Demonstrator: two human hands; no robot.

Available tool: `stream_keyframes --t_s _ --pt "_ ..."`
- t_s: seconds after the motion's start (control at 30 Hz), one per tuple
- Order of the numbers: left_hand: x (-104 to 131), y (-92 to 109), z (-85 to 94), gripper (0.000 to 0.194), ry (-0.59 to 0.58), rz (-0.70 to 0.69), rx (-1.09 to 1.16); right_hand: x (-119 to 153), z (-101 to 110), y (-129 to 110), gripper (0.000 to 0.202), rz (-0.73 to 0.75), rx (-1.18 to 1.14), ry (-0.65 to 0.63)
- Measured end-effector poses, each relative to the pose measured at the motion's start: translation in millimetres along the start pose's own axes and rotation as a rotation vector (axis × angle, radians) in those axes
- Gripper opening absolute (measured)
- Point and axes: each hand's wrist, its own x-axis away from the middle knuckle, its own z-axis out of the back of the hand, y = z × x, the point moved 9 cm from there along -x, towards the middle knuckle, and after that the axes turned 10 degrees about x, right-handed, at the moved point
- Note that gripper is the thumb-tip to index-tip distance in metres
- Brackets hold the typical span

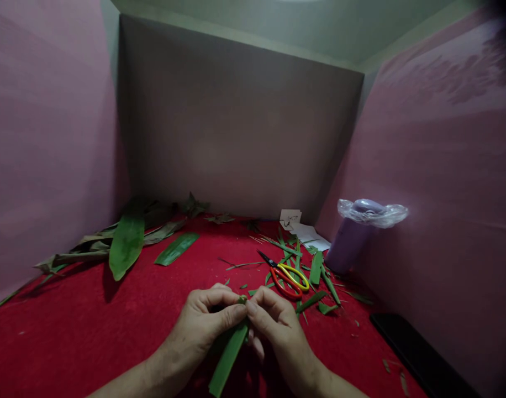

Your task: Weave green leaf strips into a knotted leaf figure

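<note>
1. Green leaf strip (228, 359) in our fingers: we have it at the near middle of the red surface (112, 331), its folded or knotted upper end between our fingertips and its flat length slanting down toward us.
2. Our left hand (205, 319) grasps the strip close to that upper end, thumb laid over it.
3. Our right hand (280, 331) pinches at the same end, thumb and forefinger closed, the two hands' fingertips meeting or nearly so.
4. Just beyond our right hand we see scissors (273, 265), one handle loop red and the other yellow, dark blades pointing away and to the left.
5. Beside and partly under them we have cut leaf pieces (316, 267), scattered about.
6. Behind these lie white papers (311, 236) and a small card (290, 216) with writing too small for us to read.
7. Farther right, we see a purple container (347, 246) topped with clear plastic (393, 215), and nearer us a long black object (418, 349) beside the pink wall (447, 237).
8. Off to our left lie a broad green leaf (127, 243), a shorter leaf piece (177, 249) and dull, curled leaves (85, 255).
</note>
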Motion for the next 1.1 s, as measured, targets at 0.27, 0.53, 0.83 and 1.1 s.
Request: stream_keyframes --t_s 0.27,0.53,0.83,1.1 --pt "1.1 0.7 -0.4 0.017 -0.002 -0.019 0.051 0.8 -2.1 -3.0 0.03 0.039 -0.004 -0.02" --pt "0.3 -1.9 3.0 0.017 0.053 0.038 0.057 3.8 7.0 -11.3 0.032 0.056 0.216 0.089" --pt "0.4 -10.9 1.1 0.021 0.02 0.09 0.089 4.4 12.1 -2.3 0.033 0.033 0.269 0.143" --pt "-0.6 -8.5 -4.9 0.016 -0.014 0.1 0.118 4.5 11.8 -5.4 0.032 0.046 0.299 0.148"
